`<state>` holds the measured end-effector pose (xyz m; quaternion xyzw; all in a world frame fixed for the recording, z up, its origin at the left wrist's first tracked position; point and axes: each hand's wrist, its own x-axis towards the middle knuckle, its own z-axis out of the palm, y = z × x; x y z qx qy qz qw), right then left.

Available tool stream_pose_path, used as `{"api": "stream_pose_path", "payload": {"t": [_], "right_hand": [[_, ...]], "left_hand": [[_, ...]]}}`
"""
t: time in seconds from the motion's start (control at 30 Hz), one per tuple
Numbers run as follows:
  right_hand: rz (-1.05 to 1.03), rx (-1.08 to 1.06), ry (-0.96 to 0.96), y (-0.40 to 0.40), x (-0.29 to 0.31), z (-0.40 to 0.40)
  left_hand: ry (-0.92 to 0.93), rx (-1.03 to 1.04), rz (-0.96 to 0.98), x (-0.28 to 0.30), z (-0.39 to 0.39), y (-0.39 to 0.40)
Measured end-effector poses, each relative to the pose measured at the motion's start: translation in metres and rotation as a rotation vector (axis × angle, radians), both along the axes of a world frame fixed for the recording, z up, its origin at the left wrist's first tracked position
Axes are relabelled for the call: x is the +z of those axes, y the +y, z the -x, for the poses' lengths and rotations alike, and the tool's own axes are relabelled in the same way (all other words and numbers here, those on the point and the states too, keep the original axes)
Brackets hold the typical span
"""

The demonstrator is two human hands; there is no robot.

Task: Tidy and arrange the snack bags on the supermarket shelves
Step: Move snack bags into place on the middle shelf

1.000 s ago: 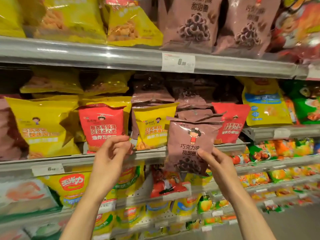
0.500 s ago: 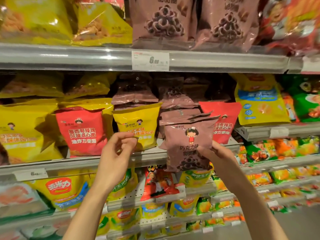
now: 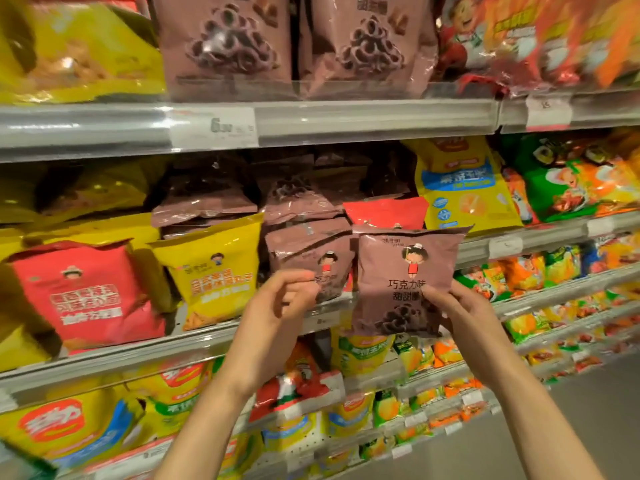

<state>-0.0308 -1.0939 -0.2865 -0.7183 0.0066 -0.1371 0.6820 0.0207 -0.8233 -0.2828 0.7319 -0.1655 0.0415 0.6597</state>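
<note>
Right now right hand (image 3: pixel 460 306) pinches a mauve plastic snack bag (image 3: pixel 405 278), cartoon girl, dark rings, print "巧克力味", off the shelf. Left hand (image 3: pixel 277 306) pinches a matching mauve bag (image 3: pixel 308 254) just left, standing on the shelf.

dim warm light, blurred edges

Location: supermarket snack aisle. Tiered metal shelves (image 3: pixel 346 119) carry dense rows of packaged snack bags (image 3: pixel 221 39). Price labels (image 3: pixel 213 128) sit in the shelf-edge strips
</note>
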Motion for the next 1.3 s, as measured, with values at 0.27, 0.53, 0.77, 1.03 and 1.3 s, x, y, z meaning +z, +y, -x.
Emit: {"api": "stream_pose_path", "payload": {"t": [0.27, 0.53, 0.77, 1.03, 1.3], "right_hand": [[0.035, 0.206, -0.015, -0.015, 0.006, -0.038], [0.085, 0.164, -0.009, -0.027, 0.013, -0.073], [0.294, -0.117, 0.021, -0.047, -0.006, -0.105], [0.111, 0.04, 0.073, -0.044, -0.005, -0.127], [-0.053, 0.041, -0.035, -0.068, 0.022, -0.111]], "left_hand": [[0.0, -0.04, -0.038, 0.001, -0.008, -0.069], [-0.107, 0.257, -0.07, 0.01, -0.011, -0.067], [-0.112, 0.355, -0.082, 0.015, -0.012, -0.064], [-0.131, 0.364, -0.093, 0.018, -0.006, -0.059], [-0.136, 0.425, -0.104, 0.017, -0.003, -0.056]]}}
